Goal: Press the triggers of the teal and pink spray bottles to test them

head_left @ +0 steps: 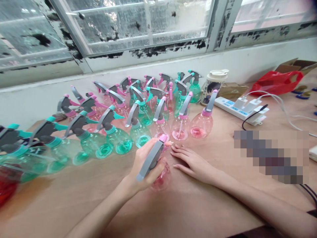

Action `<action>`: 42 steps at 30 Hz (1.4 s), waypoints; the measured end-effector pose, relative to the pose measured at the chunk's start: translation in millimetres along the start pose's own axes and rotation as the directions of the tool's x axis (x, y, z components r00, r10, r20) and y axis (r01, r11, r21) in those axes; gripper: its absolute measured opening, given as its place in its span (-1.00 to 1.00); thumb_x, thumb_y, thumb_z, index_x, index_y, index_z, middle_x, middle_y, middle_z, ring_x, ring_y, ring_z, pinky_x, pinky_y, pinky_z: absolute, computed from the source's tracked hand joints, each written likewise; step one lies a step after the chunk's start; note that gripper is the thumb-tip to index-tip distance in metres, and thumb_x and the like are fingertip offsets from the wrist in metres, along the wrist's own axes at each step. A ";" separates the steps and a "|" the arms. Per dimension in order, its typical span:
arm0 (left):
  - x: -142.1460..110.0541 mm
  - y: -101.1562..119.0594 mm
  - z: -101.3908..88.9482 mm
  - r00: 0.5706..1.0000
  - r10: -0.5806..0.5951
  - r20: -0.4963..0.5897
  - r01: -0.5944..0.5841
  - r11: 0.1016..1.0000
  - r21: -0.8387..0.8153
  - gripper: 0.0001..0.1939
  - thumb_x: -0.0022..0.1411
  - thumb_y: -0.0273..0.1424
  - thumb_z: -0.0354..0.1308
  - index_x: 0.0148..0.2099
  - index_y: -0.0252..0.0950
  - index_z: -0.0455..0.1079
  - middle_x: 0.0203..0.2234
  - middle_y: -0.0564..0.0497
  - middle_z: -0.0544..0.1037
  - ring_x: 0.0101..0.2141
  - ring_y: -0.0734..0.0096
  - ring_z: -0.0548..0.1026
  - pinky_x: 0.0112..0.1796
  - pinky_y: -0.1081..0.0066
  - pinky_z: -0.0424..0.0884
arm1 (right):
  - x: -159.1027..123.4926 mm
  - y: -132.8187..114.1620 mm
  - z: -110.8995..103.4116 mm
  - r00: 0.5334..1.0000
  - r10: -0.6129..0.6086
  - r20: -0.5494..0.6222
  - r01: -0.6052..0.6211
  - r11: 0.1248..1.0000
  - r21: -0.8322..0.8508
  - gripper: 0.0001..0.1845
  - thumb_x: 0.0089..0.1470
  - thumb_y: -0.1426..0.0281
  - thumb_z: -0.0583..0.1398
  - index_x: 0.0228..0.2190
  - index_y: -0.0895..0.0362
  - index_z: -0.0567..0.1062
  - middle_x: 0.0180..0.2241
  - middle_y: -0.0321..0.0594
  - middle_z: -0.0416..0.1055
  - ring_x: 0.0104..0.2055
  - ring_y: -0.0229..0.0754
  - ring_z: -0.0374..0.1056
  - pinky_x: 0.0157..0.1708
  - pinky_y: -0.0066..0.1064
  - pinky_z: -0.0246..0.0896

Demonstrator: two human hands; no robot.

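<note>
Bottle (163,177), single and pink, sits centre frame, its neck gripped by the left hand (140,160); the right hand (194,163) rests unclenched, palm down, just beside it on a tan table (205,208). Beyond stand three pink sprayers (180,132) and, leftward, five green-capped spray heads (76,125) (more behind, too crowded to count), one lidded cup (209,89), then peeling windows (148,26) across the top.

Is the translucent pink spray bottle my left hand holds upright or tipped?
Roughly upright: the pink bottle has its grey spray head uppermost.
</note>
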State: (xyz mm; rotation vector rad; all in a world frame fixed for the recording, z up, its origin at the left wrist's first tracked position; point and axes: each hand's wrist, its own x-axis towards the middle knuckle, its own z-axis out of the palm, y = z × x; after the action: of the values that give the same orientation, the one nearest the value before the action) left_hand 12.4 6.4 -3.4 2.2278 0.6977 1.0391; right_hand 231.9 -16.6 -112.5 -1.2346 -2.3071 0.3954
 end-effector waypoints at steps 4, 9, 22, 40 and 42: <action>-1.2 2.0 -1.0 0.999 -0.036 -0.025 0.036 0.999 0.013 -0.86 0.21 -0.42 0.02 -0.19 -0.29 0.37 -0.37 -0.02 0.43 -0.36 0.30 0.45 -0.28 0.29 0.38 | 0.5 -0.5 -0.5 1.000 0.005 0.006 -0.005 1.000 -0.012 -0.49 0.28 0.21 0.11 0.15 0.21 0.37 0.22 0.02 0.29 0.30 0.06 0.13 0.26 0.03 0.09; -1.0 -1.0 -0.5 0.997 -0.061 -0.057 0.062 0.998 0.029 -0.93 0.14 -0.44 0.03 -0.29 -0.26 0.31 -0.45 0.03 0.39 -0.44 0.35 0.39 -0.37 0.33 0.34 | 0.4 0.2 0.4 1.000 0.007 -0.007 -0.007 1.000 0.006 -0.50 0.27 0.21 0.12 0.16 0.18 0.37 0.22 0.02 0.29 0.30 0.06 0.15 0.26 0.02 0.09; -3.5 -1.2 5.9 0.994 -0.066 -0.084 0.067 0.998 0.014 -0.67 0.18 -0.46 0.04 0.01 -0.24 0.38 -0.30 0.00 0.43 -0.43 0.41 0.38 -0.31 0.34 0.39 | -1.4 0.9 2.5 0.998 0.020 -0.051 -0.018 0.999 0.044 -0.48 0.25 0.21 0.15 0.18 0.14 0.34 0.21 0.00 0.30 0.29 0.06 0.15 0.25 0.04 0.09; -0.7 1.3 5.0 0.992 -0.110 -0.056 0.109 0.994 -0.023 -0.68 0.18 -0.42 0.05 0.00 -0.25 0.36 -0.27 -0.04 0.47 -0.33 0.31 0.48 -0.25 0.28 0.43 | -0.1 1.0 1.1 0.999 0.007 -0.034 -0.005 0.998 0.066 -0.52 0.26 0.21 0.14 0.16 0.08 0.38 0.20 -0.05 0.32 0.29 0.04 0.16 0.26 0.03 0.07; -0.9 -0.3 5.1 0.994 -0.097 -0.055 0.097 0.995 -0.001 -0.66 0.17 -0.42 0.05 0.01 -0.24 0.37 -0.29 -0.01 0.46 -0.41 0.37 0.44 -0.29 0.30 0.43 | -0.3 1.3 1.1 1.000 0.011 -0.027 -0.009 0.998 0.061 -0.52 0.26 0.20 0.14 0.16 0.09 0.38 0.21 -0.05 0.31 0.29 0.04 0.15 0.26 0.03 0.08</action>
State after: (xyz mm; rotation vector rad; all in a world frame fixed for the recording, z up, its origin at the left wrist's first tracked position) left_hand 15.9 4.6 -6.8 2.1512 0.8232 1.0551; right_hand 232.4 -16.1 -114.1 -1.2147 -2.2499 0.4464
